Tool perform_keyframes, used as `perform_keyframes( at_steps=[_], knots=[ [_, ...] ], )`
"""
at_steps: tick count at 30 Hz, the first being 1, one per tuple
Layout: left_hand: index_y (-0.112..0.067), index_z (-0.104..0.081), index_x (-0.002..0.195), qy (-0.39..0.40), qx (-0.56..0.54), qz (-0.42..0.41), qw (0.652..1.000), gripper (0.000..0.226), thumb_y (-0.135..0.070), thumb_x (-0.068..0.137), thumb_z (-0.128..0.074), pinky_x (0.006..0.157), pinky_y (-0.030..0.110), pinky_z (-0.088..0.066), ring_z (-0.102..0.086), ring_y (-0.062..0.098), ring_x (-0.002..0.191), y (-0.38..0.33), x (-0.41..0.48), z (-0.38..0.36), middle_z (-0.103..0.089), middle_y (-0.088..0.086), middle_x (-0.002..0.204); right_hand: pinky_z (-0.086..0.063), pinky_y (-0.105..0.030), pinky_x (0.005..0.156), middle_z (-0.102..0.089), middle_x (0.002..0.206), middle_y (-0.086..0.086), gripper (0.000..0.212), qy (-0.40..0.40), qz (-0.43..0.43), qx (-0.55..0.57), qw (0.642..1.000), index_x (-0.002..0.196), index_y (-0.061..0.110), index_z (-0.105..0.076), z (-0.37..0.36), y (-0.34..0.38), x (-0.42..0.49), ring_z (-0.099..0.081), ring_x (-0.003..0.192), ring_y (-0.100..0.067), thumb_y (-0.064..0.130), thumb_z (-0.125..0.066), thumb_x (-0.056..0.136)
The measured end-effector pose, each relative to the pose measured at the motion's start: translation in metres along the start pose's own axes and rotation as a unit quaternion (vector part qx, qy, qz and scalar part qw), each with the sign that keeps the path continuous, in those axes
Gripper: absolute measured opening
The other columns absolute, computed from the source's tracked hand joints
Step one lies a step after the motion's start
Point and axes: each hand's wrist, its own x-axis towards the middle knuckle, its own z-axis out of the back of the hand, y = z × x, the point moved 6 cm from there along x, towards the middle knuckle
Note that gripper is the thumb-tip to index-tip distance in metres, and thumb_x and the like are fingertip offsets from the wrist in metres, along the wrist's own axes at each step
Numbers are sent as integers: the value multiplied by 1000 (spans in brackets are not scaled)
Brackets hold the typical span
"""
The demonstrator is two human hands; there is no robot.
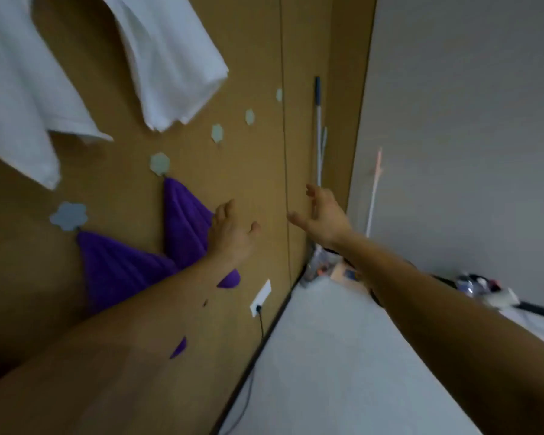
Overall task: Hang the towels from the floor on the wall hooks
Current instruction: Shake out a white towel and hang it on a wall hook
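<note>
Two purple towels hang on the brown wall. One purple towel (186, 221) hangs from a pale hexagonal hook (160, 163); the other purple towel (120, 268) hangs from a blue flower-shaped hook (69, 216). My left hand (233, 233) lies with straight fingers at the right edge of the first purple towel. My right hand (322, 215) hovers open in front of the wall and holds nothing. Three more bare hexagonal hooks (216, 132) run up to the right. Two white towels (173, 58) hang higher up.
A mop handle (318, 127) leans in the corner, with clutter (321, 265) at its foot. A white wall socket (260, 297) with a black cable sits low on the wall. The pale floor (343, 356) stretches to the right, with more objects (484, 290) at the far wall.
</note>
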Motion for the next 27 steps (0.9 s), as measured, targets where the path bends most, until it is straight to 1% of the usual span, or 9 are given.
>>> perform_keyframes(
  at_steps=[5, 7, 9, 12, 15, 17, 21, 24, 27],
  knots=[
    [-9, -31, 144, 138, 41, -82, 986, 68, -39, 89, -56, 102, 43, -33, -36, 34, 131, -45, -61, -103, -37, 15, 144, -41, -44, 105, -42, 142, -8, 76, 5, -126, -36, 991, 143, 18, -38, 21, -110, -96, -48, 126, -29, 55, -63, 81],
    [-10, -30, 144, 210, 50, -107, 971, 68, -42, 89, -55, 101, 43, -34, -35, 35, 131, -60, -97, -150, -36, 15, 143, -43, -37, 101, -42, 141, -6, 70, 2, -178, -45, 983, 141, 22, -41, 31, -156, -144, -51, 121, -27, 56, -61, 82],
    [-12, -26, 147, 288, 58, -118, 948, 69, -43, 91, -53, 104, 44, -35, -33, 34, 132, -70, -140, -198, -32, 15, 147, -42, -35, 98, -41, 143, -5, 66, 8, -234, -69, 970, 141, 22, -41, 40, -203, -195, -51, 121, -26, 53, -60, 86],
    [-12, -20, 149, 397, 82, -127, 905, 71, -44, 93, -50, 107, 44, -32, -30, 32, 134, -74, -217, -266, -27, 14, 151, -44, -41, 102, -40, 145, -9, 63, 34, -327, -85, 941, 141, 18, -42, 48, -270, -280, -50, 124, -29, 50, -59, 89],
    [-13, -19, 150, 473, 106, -136, 864, 71, -44, 94, -49, 108, 44, -32, -29, 30, 135, -67, -287, -325, -26, 12, 151, -44, -41, 102, -42, 142, -11, 59, 44, -406, -73, 910, 140, 16, -45, 47, -325, -356, -54, 119, -29, 44, -59, 91],
    [-14, -18, 150, 509, 122, -143, 840, 71, -44, 94, -49, 107, 42, -32, -28, 29, 137, -57, -325, -365, -26, 11, 152, -45, -41, 101, -45, 139, -10, 56, 54, -453, -63, 888, 139, 17, -46, 33, -362, -400, -55, 117, -27, 42, -59, 91],
    [-15, -20, 150, 561, 141, -160, 800, 69, -43, 93, -49, 106, 42, -32, -30, 30, 136, -23, -389, -455, -28, 10, 151, -43, -32, 94, -53, 128, -9, 52, 90, -509, -52, 855, 136, 16, -50, -19, -440, -481, -55, 115, -27, 39, -60, 91],
    [-16, -24, 148, 598, 149, -173, 768, 65, -43, 94, -47, 104, 41, -34, -33, 29, 133, 16, -442, -526, -32, 10, 149, -46, -35, 96, -54, 131, -10, 53, 104, -562, -32, 820, 139, 15, -47, -69, -504, -544, -58, 112, -25, 36, -59, 92],
    [-19, -26, 147, 631, 163, -181, 737, 61, -43, 94, -46, 102, 40, -36, -36, 27, 130, 61, -495, -595, -35, 8, 146, -46, -39, 99, -53, 135, -8, 51, 122, -608, -15, 785, 140, 18, -45, -127, -567, -607, -57, 116, -24, 36, -55, 94]
  ],
)
